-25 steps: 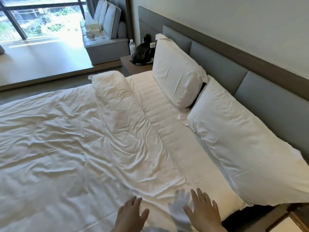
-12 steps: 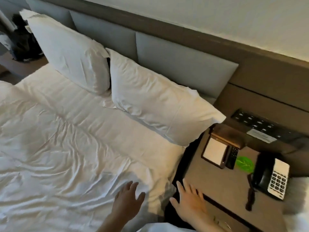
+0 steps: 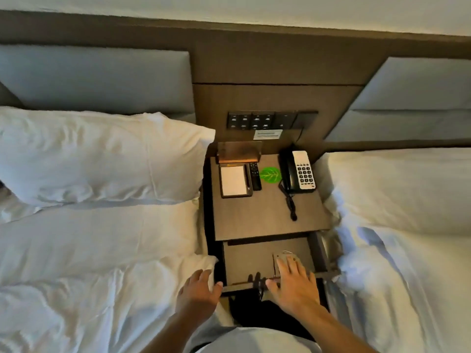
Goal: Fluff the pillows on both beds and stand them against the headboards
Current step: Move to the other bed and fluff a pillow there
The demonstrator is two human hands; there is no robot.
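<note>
On the left bed a white pillow (image 3: pixel 102 156) leans against the grey padded headboard (image 3: pixel 96 77). On the right bed another white pillow (image 3: pixel 402 189) lies flat below its own grey headboard (image 3: pixel 413 98). My left hand (image 3: pixel 198 294) hovers open at the left bed's edge, holding nothing. My right hand (image 3: pixel 293 284) is spread open over the front of a pulled-out drawer (image 3: pixel 249 261), also holding nothing. Neither hand touches a pillow.
A wooden nightstand (image 3: pixel 254 217) stands between the beds. On it are a notepad (image 3: pixel 233 180), a remote (image 3: pixel 254 175), a green coaster (image 3: pixel 270 174) and a phone (image 3: pixel 298 171). A switch panel (image 3: pixel 262 119) is on the wall. Rumpled white duvets (image 3: pixel 76 289) cover both beds.
My view has swung right from the left bed to the nightstand and the second bed. Both hands moved right with it, the right one now over the open drawer.
</note>
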